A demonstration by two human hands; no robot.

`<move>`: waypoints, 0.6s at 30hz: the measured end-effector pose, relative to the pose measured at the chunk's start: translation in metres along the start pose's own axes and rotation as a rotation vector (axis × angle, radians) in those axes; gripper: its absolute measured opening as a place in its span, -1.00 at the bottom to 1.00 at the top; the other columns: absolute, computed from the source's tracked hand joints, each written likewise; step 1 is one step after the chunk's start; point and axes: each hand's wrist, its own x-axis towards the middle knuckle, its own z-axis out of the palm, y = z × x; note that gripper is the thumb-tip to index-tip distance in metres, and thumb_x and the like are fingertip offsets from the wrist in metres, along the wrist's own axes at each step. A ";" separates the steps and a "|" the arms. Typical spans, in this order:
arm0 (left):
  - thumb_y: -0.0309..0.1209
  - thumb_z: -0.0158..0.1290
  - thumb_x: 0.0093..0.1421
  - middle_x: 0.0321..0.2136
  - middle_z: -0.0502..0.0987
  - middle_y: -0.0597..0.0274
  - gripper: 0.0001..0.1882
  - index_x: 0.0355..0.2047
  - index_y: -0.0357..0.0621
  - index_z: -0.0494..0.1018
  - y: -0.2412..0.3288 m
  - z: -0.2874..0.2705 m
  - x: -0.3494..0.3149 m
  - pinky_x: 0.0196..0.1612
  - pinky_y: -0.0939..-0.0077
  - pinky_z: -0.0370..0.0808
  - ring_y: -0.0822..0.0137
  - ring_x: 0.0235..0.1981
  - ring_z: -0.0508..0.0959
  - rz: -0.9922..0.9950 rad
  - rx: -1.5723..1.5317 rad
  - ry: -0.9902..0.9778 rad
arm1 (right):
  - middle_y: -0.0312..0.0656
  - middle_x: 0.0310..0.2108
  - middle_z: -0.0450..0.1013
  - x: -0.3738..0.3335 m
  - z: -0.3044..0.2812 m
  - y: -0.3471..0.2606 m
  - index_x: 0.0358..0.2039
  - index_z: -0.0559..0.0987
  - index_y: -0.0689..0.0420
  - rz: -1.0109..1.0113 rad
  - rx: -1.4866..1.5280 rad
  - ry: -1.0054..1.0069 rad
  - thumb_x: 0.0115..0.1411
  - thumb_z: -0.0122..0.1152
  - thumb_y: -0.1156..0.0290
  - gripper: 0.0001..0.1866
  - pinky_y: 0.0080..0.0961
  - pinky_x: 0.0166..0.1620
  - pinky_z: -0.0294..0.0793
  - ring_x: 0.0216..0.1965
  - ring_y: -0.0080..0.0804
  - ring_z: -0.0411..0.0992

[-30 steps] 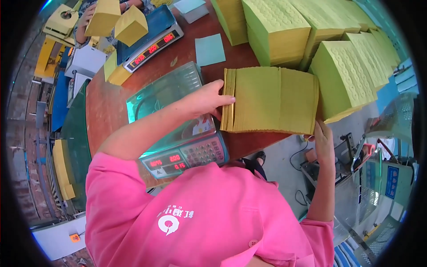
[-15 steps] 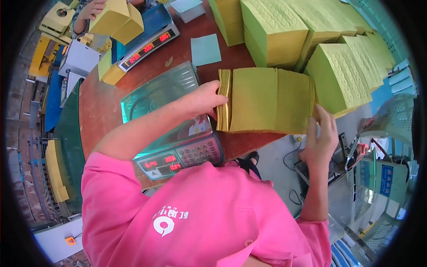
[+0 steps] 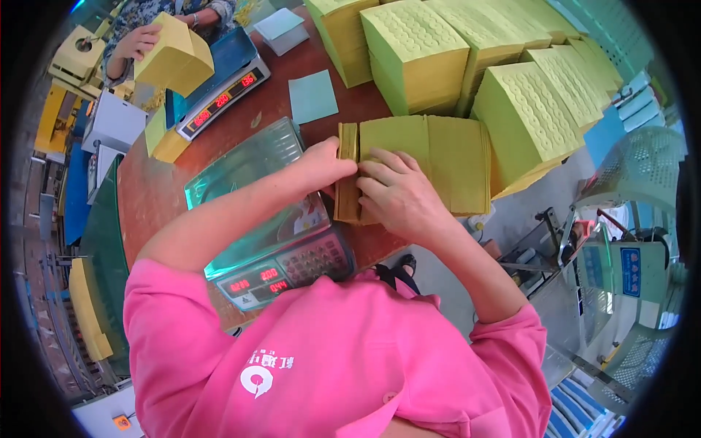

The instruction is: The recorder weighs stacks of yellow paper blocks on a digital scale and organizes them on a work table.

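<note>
A long row of thin yellow paper sheets stands on edge on the brown table. My left hand pinches a small bunch at the row's left end. My right hand lies over the top of the row just right of that bunch, fingers dug into the gap between the bunch and the other sheets. A green-topped digital scale with red digits sits right beside my left hand.
Tall blocks of embossed yellow-green paper crowd the table's far right. Beyond lie a pale blue sheet and a second scale, where another person's hand holds a yellow stack. Metal machinery stands to the right.
My right hand left the row's right end and came across to its left part, next to my left hand. The view shifted, so everything sits further left.
</note>
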 end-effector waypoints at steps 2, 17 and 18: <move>-0.38 0.01 0.14 -0.19 0.52 0.12 -0.55 0.05 -0.26 0.34 0.005 -0.005 0.006 -0.31 0.32 0.64 0.28 -0.20 0.59 0.015 0.096 0.031 | -0.16 -0.15 0.45 0.001 0.000 0.000 -0.36 0.53 0.16 0.018 0.003 0.007 0.02 0.27 0.37 -0.80 -0.14 0.17 0.27 0.09 -0.12 0.34; -0.53 0.07 0.20 -0.14 0.52 0.32 -0.64 0.03 -0.23 0.40 0.045 -0.064 -0.053 -0.04 0.57 0.42 0.49 -0.14 0.49 0.700 -0.098 0.312 | -0.15 -0.09 0.48 -0.004 0.002 0.004 -0.31 0.57 0.17 0.045 0.022 0.001 0.04 0.25 0.40 -0.81 -0.12 0.17 0.28 0.10 -0.13 0.34; -0.53 0.07 0.20 -0.14 0.52 0.32 -0.64 0.03 -0.23 0.40 0.037 -0.056 -0.059 -0.04 0.57 0.42 0.49 -0.14 0.49 0.699 -0.097 0.311 | -0.16 -0.09 0.48 -0.003 0.001 0.004 -0.29 0.58 0.18 0.064 0.056 0.005 0.04 0.25 0.41 -0.79 -0.12 0.16 0.29 0.09 -0.13 0.35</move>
